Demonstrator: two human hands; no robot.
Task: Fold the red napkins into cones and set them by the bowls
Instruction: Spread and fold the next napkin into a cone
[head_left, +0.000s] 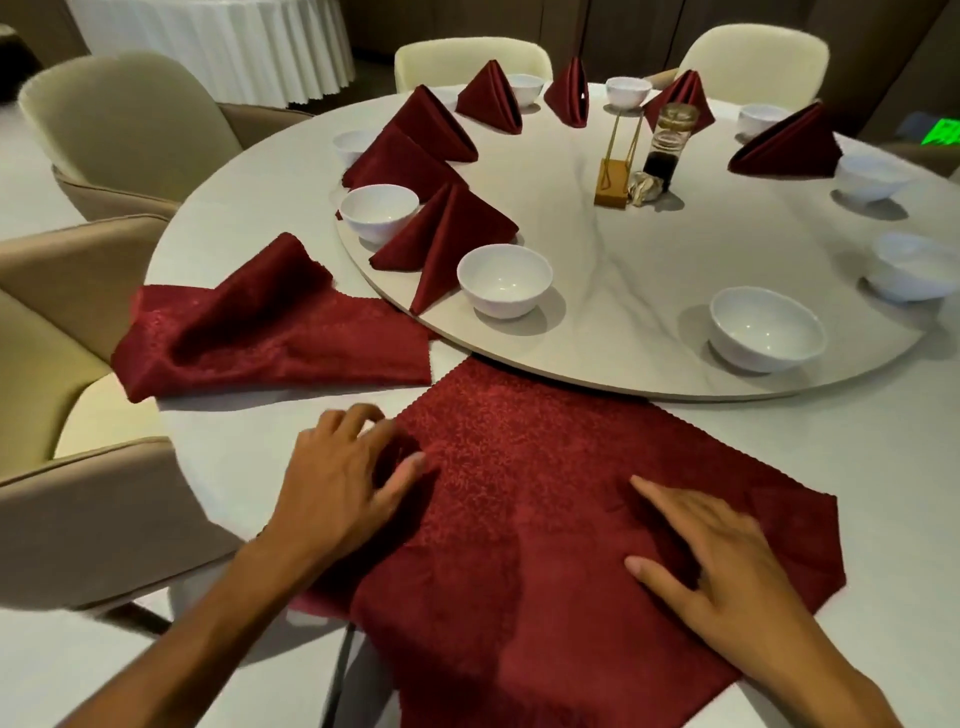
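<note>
A red napkin (524, 467) lies spread flat on the round table in front of me, its near part hanging over the edge. My left hand (343, 473) rests on its left corner with fingers slightly bent over a small fold. My right hand (706, 561) lies flat on its right side with fingers spread. A second, rumpled red napkin (270, 332) lies at the left. Several folded red cones, the nearest (447, 234), stand beside white bowls (504, 278) on the turntable.
The raised marble turntable (649, 312) carries more white bowls (766, 327), a gold stand (613, 179) and a dark bottle (667, 145) near its middle. Cream chairs (119, 124) ring the table at the left and back.
</note>
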